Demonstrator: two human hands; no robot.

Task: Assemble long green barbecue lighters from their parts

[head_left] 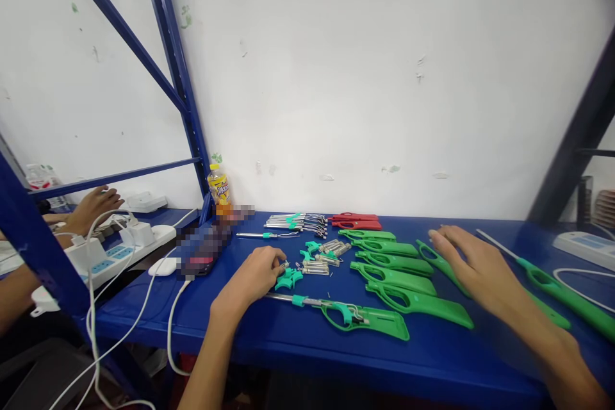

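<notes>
My left hand (257,277) has its fingers curled together beside a small pile of teal triggers (289,278); what its fingertips pinch is too small to make out. Just in front of it lies an opened green utility-lighter shell (391,323), with a metal tube (283,297), a teal trigger and wires laid in it. Over on the right, my right hand (464,259) is open, fingers stretched out, above a green lighter shell (439,262). Several more green shells (403,282) lie in a column between the hands. Small clear fuel tanks (317,266) are by the triggers.
Metal lighter tubes with wires (288,224) and red shells (355,221) lie at the back of the blue table (307,359). Long-nosed green lighters (567,295) are far right. A yellow-labelled bottle (220,187), cables and a power strip (115,256) stand left, near another person's hand (98,208).
</notes>
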